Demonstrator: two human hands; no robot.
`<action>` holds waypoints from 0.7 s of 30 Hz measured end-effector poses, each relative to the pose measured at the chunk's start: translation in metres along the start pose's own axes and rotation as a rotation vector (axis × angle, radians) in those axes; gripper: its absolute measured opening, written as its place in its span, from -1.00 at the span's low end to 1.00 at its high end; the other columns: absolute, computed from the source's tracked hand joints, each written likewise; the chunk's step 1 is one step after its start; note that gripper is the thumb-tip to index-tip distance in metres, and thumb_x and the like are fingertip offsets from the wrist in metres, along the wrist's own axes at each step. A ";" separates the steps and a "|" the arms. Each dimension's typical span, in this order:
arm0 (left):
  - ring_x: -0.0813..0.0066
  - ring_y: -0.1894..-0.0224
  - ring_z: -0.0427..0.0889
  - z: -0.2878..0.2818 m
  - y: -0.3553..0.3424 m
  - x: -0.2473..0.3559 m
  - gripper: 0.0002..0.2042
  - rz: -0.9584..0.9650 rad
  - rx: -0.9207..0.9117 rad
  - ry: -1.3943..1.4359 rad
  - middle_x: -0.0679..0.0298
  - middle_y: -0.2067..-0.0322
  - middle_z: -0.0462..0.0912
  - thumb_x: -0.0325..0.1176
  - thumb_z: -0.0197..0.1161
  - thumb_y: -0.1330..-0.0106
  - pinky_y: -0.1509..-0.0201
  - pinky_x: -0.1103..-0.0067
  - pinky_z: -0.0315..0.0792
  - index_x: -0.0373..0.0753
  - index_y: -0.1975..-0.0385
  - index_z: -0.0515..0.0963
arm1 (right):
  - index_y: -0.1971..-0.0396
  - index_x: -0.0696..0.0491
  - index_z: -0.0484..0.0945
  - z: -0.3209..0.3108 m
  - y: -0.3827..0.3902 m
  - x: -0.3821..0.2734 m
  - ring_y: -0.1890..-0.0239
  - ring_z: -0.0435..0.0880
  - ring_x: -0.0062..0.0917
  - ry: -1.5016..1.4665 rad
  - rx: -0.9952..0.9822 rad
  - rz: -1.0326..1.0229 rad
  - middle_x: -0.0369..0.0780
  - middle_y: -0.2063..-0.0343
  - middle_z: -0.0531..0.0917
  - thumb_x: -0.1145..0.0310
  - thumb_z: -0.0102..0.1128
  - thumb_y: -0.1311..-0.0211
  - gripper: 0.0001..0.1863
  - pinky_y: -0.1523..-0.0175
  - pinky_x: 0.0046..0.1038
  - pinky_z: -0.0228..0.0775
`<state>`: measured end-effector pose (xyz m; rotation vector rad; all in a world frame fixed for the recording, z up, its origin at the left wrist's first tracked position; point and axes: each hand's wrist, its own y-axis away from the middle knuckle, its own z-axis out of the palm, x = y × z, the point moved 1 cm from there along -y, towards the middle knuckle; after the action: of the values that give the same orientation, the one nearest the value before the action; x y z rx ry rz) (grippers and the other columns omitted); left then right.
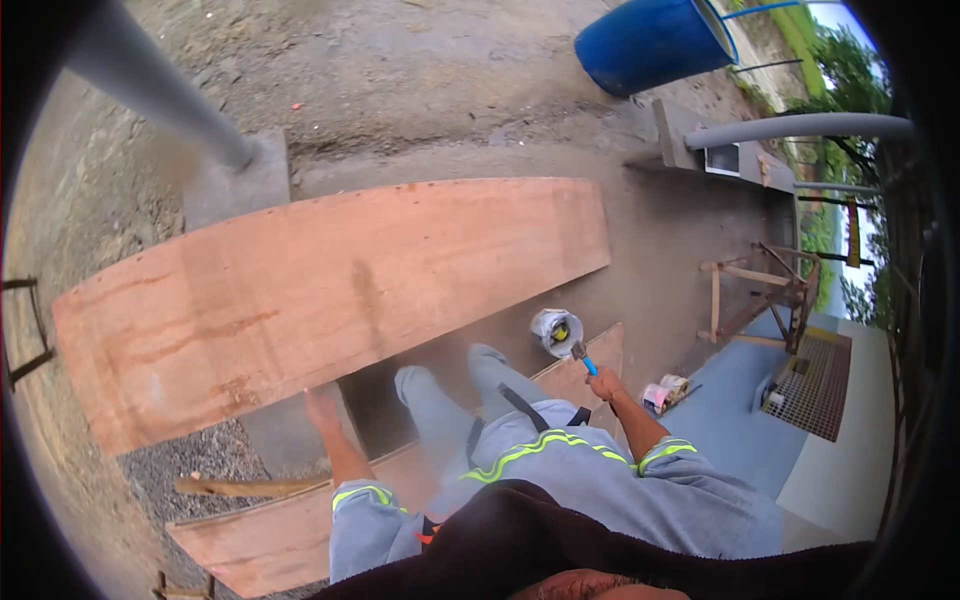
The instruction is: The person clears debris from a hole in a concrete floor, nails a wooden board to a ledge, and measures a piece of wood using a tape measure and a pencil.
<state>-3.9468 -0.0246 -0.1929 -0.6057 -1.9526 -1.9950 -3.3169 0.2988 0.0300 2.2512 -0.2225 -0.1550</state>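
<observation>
the hammer (590, 366) is in the right hand (605, 384), out to the person's right; the fingers are closed around its blue handle, and its metal head points away from the body, just beside the rim of a white bucket (548, 325). something yellow-green shows inside the bucket. the left hand (323, 410) is at the near edge of a long reddish plywood panel (350, 285), its fingers reaching toward the wood; how far they are open, and whether they grip the edge, i cannot tell. the panel stretches across the space before the person, with brown stains on its face and small dark marks along its far edge.

close to the legs, a second plywood board (262, 545) shows at the lower left, near a wooden strip (250, 487) and grey gravel (205, 455). to the right of the hammer, small pinkish-white containers (665, 394) sit near a bluish floor area (722, 415). farther right stand a brown frame (765, 290) and a wire mesh (812, 385). beyond the panel, a grey pole (165, 85) rises at the upper left, and a blue barrel (650, 45) is at the upper right, near a horizontal-looking grey pipe (810, 127).
</observation>
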 end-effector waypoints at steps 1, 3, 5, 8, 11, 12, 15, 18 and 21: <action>0.24 -0.29 0.32 -0.006 -0.022 0.014 -0.27 0.001 -0.111 0.021 0.07 -0.27 0.34 0.17 0.25 -0.22 -0.38 0.23 0.08 -0.16 -0.29 0.29 | 0.26 0.11 0.56 0.010 0.013 0.000 0.68 0.53 -0.42 -0.084 0.005 0.047 -0.15 0.62 0.55 0.22 0.19 -0.09 -0.70 0.62 -0.32 0.38; 0.20 -0.28 0.34 0.007 -0.028 0.007 -0.38 -0.041 -0.110 0.091 0.09 -0.25 0.37 0.01 0.14 -0.36 -0.33 0.28 0.20 -0.27 -0.28 0.27 | 0.29 0.10 0.55 0.026 0.070 0.023 0.73 0.47 -0.47 -0.190 0.002 0.242 -0.21 0.66 0.50 0.22 0.19 -0.10 -0.72 0.68 -0.35 0.32; 0.17 -0.26 0.35 0.025 -0.031 0.017 -0.44 0.016 -0.121 0.173 0.08 -0.22 0.39 -0.08 0.10 -0.42 -0.30 0.29 0.27 -0.33 -0.28 0.26 | 0.31 0.09 0.55 0.041 0.100 0.020 0.73 0.47 -0.45 -0.288 -0.008 0.415 -0.22 0.67 0.49 0.21 0.19 -0.11 -0.74 0.68 -0.34 0.31; 0.17 -0.24 0.37 0.029 -0.010 0.027 -0.45 0.097 -0.112 0.228 0.07 -0.18 0.41 -0.12 0.15 -0.39 -0.28 0.22 0.29 -0.33 -0.26 0.27 | 0.35 0.08 0.54 0.069 0.127 0.021 0.71 0.46 -0.46 -0.300 -0.059 0.491 -0.24 0.69 0.46 0.20 0.19 -0.13 -0.76 0.67 -0.36 0.32; 0.18 -0.17 0.44 0.046 0.038 0.043 -0.45 0.066 -0.054 0.180 0.08 -0.12 0.45 -0.17 0.25 -0.33 -0.26 0.19 0.34 -0.35 -0.22 0.31 | 0.35 0.08 0.55 0.089 0.136 0.002 0.67 0.51 -0.45 -0.357 -0.080 0.468 -0.22 0.65 0.51 0.18 0.18 -0.15 -0.75 0.65 -0.34 0.34; 0.17 -0.13 0.48 0.050 0.062 0.057 -0.46 0.094 -0.060 0.160 0.06 -0.10 0.46 -0.18 0.26 -0.33 -0.21 0.20 0.41 -0.35 -0.21 0.32 | 0.34 0.10 0.56 0.096 0.126 -0.011 0.65 0.53 -0.40 -0.355 -0.048 0.430 -0.18 0.63 0.54 0.17 0.18 -0.16 -0.72 0.60 -0.31 0.36; 0.18 -0.01 0.57 0.110 0.152 0.088 -0.49 0.159 -0.054 0.063 0.02 -0.01 0.51 -0.16 0.28 -0.31 -0.01 0.31 0.56 -0.39 -0.13 0.38 | 0.29 0.14 0.58 0.095 0.114 -0.025 0.52 0.60 -0.21 -0.285 0.139 0.329 -0.06 0.54 0.62 0.12 0.18 -0.21 -0.66 0.41 -0.19 0.43; 0.20 0.16 0.66 0.175 0.230 0.164 -0.53 0.281 -0.139 -0.189 0.02 0.14 0.59 -0.14 0.31 -0.29 0.22 0.40 0.62 -0.42 0.00 0.47 | 0.17 0.18 0.58 0.075 0.091 -0.075 0.28 0.64 0.00 -0.238 0.351 0.199 0.05 0.41 0.65 0.10 0.16 -0.27 -0.60 0.13 -0.11 0.46; 0.28 0.39 0.70 0.237 0.259 0.233 -0.50 0.374 -0.136 -0.400 0.09 0.27 0.65 -0.04 0.32 -0.27 0.36 0.45 0.62 -0.45 0.10 0.54 | 0.13 0.23 0.55 0.011 0.058 -0.164 0.22 0.62 -0.01 -0.500 0.572 -0.020 0.06 0.34 0.65 0.20 0.13 -0.32 -0.63 0.07 -0.17 0.41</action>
<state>-4.0025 0.2201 0.1451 -1.3827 -1.7359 -1.8794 -3.4851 0.2896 0.0737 2.7455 -0.5677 -0.7491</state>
